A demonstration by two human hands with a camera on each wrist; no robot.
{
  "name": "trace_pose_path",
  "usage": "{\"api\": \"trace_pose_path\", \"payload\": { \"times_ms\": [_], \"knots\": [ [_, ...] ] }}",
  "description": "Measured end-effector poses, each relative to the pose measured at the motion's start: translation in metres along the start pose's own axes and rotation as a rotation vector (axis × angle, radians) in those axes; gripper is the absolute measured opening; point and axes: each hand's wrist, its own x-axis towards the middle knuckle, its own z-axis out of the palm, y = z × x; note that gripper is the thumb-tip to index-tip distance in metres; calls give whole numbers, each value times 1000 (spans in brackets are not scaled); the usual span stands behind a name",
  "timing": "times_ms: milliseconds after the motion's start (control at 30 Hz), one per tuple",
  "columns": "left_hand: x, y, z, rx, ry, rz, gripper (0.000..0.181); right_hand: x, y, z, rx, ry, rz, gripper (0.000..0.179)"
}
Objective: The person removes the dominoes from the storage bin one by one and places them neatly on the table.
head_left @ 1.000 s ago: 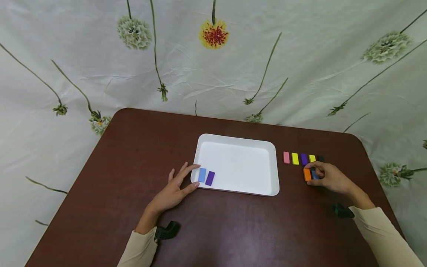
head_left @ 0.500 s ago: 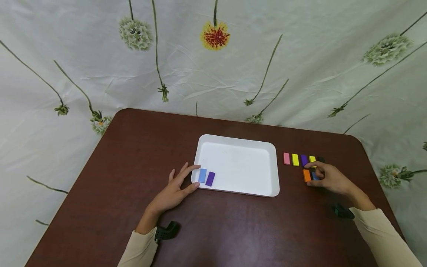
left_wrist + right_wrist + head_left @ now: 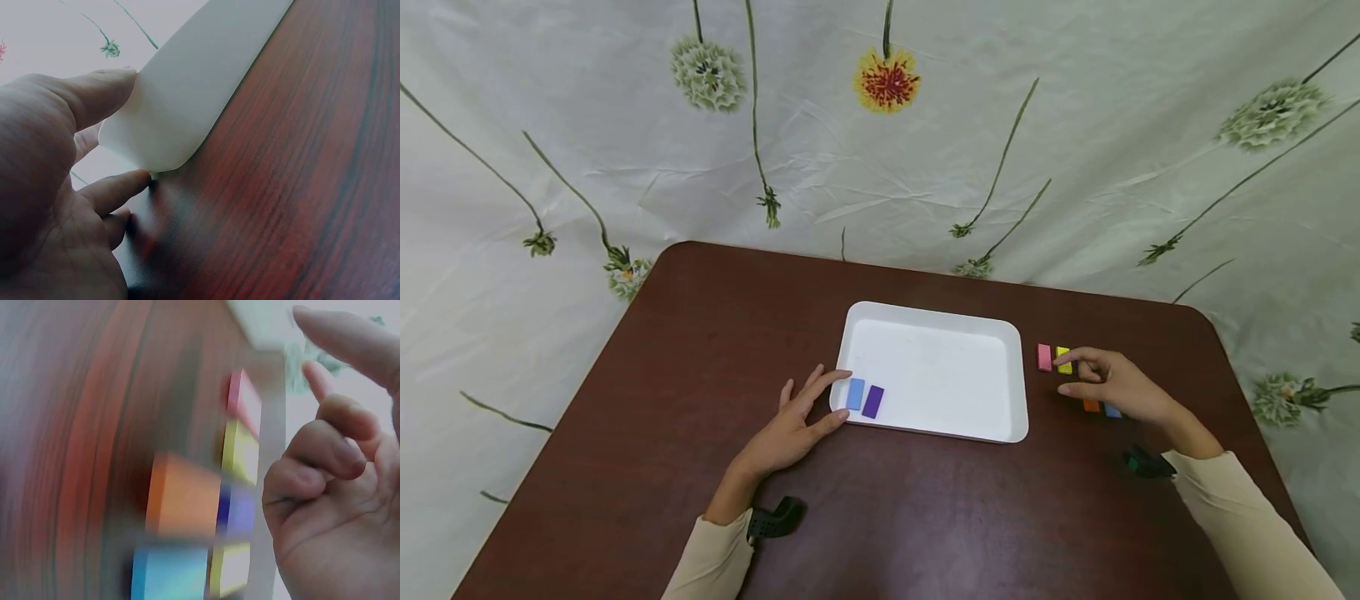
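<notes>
At the near left corner of the white tray (image 3: 940, 367), my left hand (image 3: 786, 437) touches the rim with thumb and fingertips, the fingers fairly straight. A light blue block (image 3: 855, 394) and a purple block (image 3: 873, 402) lie inside that corner. My right hand (image 3: 1116, 383) hovers over the small blocks right of the tray, thumb and index finger apart with nothing between them. Beneath or beside it are an orange block (image 3: 184, 497), a blue block (image 3: 172, 572), a purple block (image 3: 239, 512), yellow blocks (image 3: 240, 453) and a pink block (image 3: 1044, 357). In the head view the hand hides some of them.
The dark red-brown table (image 3: 925, 517) extends around the tray. A pale cloth with printed flowers (image 3: 887, 79) hangs behind its far edge. Each wrist wears a dark device (image 3: 777, 518).
My right hand has drawn away from the orange block and shifted left, now over the row near the yellow block. The orange block remains on the table. My left hand stays at the tray corner.
</notes>
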Motion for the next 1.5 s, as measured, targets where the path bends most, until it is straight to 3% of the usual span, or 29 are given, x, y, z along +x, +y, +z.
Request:
{"api": "trace_pose_path", "payload": {
  "times_ms": [200, 367, 633, 767, 933, 1100, 1267, 1500],
  "knots": [
    [-1, -1, 2, 1, -2, -8, 58, 28, -33, 23, 285, -132, 4, 43],
    [-1, -2, 1, 1, 0, -3, 57, 57, -70, 51, 436, -239, 12, 46],
    [0, -3, -1, 5, 8, -5, 58, 98, -117, 113, 533, -290, 173, 46],
    [0, -3, -1, 14, 11, -11, 58, 110, -132, 141, 520, -288, 238, 45],
    [0, -2, -1, 13, 6, 2, 58, 120, -144, 162, 397, -262, 200, 41],
    [1, -1, 0, 17, 3, 14, 57, 127, -150, 173, 246, -229, 144, 39],
    [0, -2, 0, 15, 1, 22, 57, 128, -157, 181, 189, -235, 96, 41],
    [0, -2, -1, 3, -3, 30, 56, 132, -162, 192, 107, -194, 129, 43]
  ]
}}
